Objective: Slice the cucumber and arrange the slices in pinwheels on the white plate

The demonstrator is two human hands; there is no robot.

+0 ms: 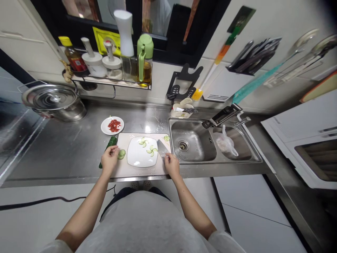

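A white square plate [139, 160] lies on a pale cutting board [122, 170], with thin green cucumber slices [152, 151] fanned in two curved clusters on it. My left hand [110, 160] is at the board's left edge, thumb and fingers pinched; whether anything is between them is hidden. Beside it are round cucumber slices [121, 154] and a dark green cucumber piece [112, 141], partly covered by the hand. My right hand [172, 165] is closed at the near end of a knife [162, 148], whose handle is hidden. Another cucumber slice [166, 138] lies at the board's far right corner.
A small white plate [104, 127] of chopped red pieces sits behind the board. A double sink [195, 140] with a faucet [221, 116] is to the right, a plastic bag [226, 144] inside. At back left stands a lidded steel pot [71, 111], near a condiment shelf [116, 83].
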